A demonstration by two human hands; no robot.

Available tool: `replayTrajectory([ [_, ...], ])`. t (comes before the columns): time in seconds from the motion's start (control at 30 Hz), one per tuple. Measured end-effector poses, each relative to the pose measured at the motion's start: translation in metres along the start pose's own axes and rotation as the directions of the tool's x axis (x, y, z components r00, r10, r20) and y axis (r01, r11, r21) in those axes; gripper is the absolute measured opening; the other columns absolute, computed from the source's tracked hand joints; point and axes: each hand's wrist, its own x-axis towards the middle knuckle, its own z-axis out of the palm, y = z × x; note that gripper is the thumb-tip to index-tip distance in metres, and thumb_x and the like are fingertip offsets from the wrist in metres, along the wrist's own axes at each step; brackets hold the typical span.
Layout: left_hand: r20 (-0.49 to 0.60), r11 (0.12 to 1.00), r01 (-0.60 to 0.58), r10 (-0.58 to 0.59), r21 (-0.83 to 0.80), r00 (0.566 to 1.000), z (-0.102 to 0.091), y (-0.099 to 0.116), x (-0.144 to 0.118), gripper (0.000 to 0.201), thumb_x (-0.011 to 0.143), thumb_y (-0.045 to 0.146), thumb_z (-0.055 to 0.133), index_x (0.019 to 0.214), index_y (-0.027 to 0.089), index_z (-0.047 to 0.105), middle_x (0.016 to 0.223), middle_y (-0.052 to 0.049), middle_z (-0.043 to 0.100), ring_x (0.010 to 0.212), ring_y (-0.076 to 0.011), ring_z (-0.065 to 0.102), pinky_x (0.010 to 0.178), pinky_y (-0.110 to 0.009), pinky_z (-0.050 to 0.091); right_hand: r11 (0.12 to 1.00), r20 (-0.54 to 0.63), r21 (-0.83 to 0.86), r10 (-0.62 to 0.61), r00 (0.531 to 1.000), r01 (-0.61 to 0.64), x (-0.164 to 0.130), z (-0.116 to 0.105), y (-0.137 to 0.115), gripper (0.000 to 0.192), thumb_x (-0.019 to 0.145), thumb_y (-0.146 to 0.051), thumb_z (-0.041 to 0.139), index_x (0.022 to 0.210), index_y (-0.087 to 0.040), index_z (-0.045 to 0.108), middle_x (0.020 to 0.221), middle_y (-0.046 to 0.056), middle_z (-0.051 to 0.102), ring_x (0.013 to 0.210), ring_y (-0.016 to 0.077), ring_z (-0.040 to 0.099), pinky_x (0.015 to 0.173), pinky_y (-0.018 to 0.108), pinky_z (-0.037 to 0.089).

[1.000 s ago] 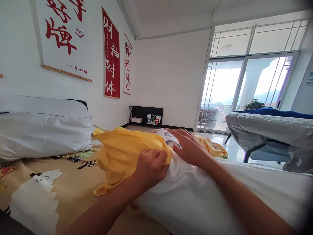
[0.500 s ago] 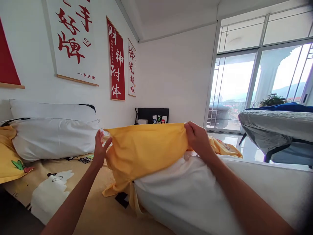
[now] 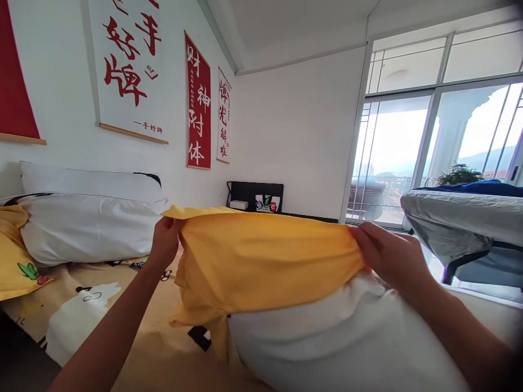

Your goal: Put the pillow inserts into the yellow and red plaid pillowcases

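A yellow pillowcase (image 3: 265, 261) is stretched between my hands, covering one end of a white pillow (image 3: 327, 348) that lies in front of me. My left hand (image 3: 165, 242) is closed on the pillowcase's upper left edge. On the other side, my right hand (image 3: 390, 253) grips its upper right edge, close to the pillow's bare white part. Folds of the case hang down at the lower left, onto the tan patterned bed sheet (image 3: 151, 337). The fingertips of both hands are partly hidden by the cloth.
Two more white pillows (image 3: 90, 226) lie at the left by the wall, beside a yellow printed cloth (image 3: 20, 256). A black chair-like frame (image 3: 245, 190) stands at the back. To the right are a table with a grey cover (image 3: 461, 207) and glass sliding doors (image 3: 392, 158).
My left hand, open beside the case before, has closed on its edge. My right hand has moved right, pulling the pillowcase wider and farther across the pillow.
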Motion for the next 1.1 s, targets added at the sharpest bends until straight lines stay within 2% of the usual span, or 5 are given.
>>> replayTrajectory([
  [0.1, 0.222, 0.997, -0.017, 0.034, -0.077, 0.974, -0.015, 0.024, 0.001, 0.047, 0.055, 0.057, 0.08, 0.073, 0.02, 0.059, 0.069, -0.001, 0.058, 0.063, -0.0156, 0.052, 0.057, -0.026, 0.041, 1.0, 0.026, -0.002, -0.02, 0.999, 0.02, -0.007, 0.004, 0.011, 0.046, 0.095, -0.049, 0.03, 0.067, -0.025, 0.057, 0.056, 0.002, 0.061, 0.049, 0.0174, 0.051, 0.051, 0.027, 0.029],
  [0.23, 0.73, 1.0, 0.021, -0.028, 0.019, 0.683, -0.038, 0.035, -0.001, 0.072, 0.054, 0.089, 0.057, 0.069, 0.019, 0.069, 0.065, -0.011, 0.063, 0.066, -0.0262, 0.058, 0.065, -0.042, 0.051, 1.0, -0.047, -0.014, 0.012, 0.999, -0.013, -0.017, 0.009, 0.023, 0.046, 0.096, -0.051, 0.03, 0.068, -0.025, 0.055, 0.055, 0.002, 0.059, 0.048, 0.0177, 0.051, 0.052, 0.029, 0.03],
  [0.37, 0.307, 0.954, -0.183, 0.105, 0.237, 0.946, -0.024, 0.018, -0.002, 0.049, 0.079, 0.065, 0.057, 0.09, 0.019, 0.07, 0.095, -0.011, 0.069, 0.092, -0.0254, 0.061, 0.083, -0.038, 0.05, 0.995, -0.012, 0.083, -0.059, 0.998, 0.06, -0.027, 0.011, 0.024, 0.044, 0.096, -0.049, 0.034, 0.064, -0.024, 0.051, 0.056, 0.0, 0.057, 0.049, 0.0152, 0.048, 0.053, 0.028, 0.034],
  [0.83, 0.571, 0.774, -0.491, 0.207, 0.401, 0.794, 0.0, -0.011, -0.004, 0.024, 0.092, 0.039, 0.041, 0.084, 0.02, 0.052, 0.092, -0.004, 0.056, 0.079, -0.0151, 0.053, 0.068, -0.027, 0.045, 0.972, -0.13, 0.225, -0.034, 0.991, 0.062, -0.048, 0.005, 0.02, 0.037, 0.091, -0.052, 0.047, 0.079, -0.024, 0.068, 0.071, 0.01, 0.069, 0.066, 0.0262, 0.065, 0.067, 0.038, 0.049],
  [1.1, 0.451, 0.943, -0.279, 0.173, 0.181, 0.876, -0.013, 0.021, 0.011, 0.032, 0.091, 0.052, 0.05, 0.085, 0.021, 0.042, 0.098, -0.005, 0.063, 0.081, -0.0153, 0.058, 0.069, -0.026, 0.047, 0.94, 0.171, 0.339, -0.109, 0.979, 0.045, -0.055, -0.017, 0.015, 0.03, 0.084, -0.056, 0.057, 0.097, -0.037, 0.076, 0.096, 0.004, 0.076, 0.083, 0.0301, 0.071, 0.07, 0.039, 0.059],
])
